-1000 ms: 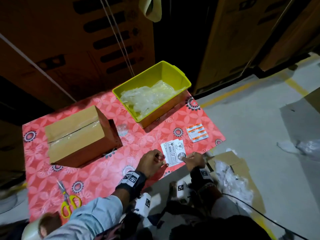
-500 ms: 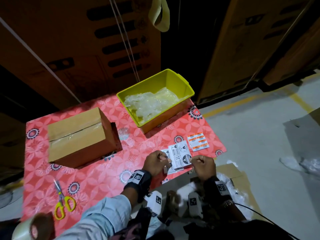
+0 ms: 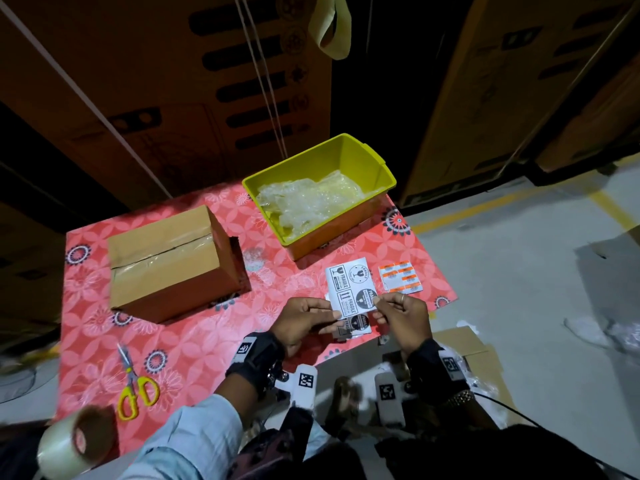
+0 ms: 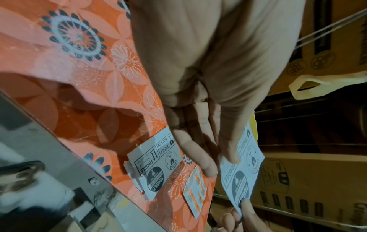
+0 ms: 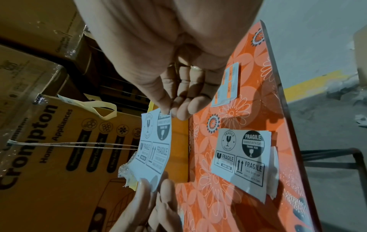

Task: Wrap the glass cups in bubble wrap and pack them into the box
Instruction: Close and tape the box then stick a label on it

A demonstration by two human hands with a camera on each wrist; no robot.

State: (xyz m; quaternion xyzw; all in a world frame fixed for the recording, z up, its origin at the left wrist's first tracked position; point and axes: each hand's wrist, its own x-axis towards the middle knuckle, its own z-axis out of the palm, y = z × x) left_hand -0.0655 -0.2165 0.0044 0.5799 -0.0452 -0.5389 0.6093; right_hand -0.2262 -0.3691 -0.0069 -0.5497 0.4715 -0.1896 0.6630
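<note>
box [image 3: 166,261] taped, apparently; hands pinch label sheet [image 3: 351,289]

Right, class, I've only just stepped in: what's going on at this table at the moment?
A person is holding a sheet of fragile stickers above the table, pinching it with the left hand on one edge and the right hand on the other. More sticker sheets lie flat below. The cardboard box sits closed and taped, so labelling looks likely next. Bubble wrap lies in the yellow bin; scissors lie nearby.
</note>
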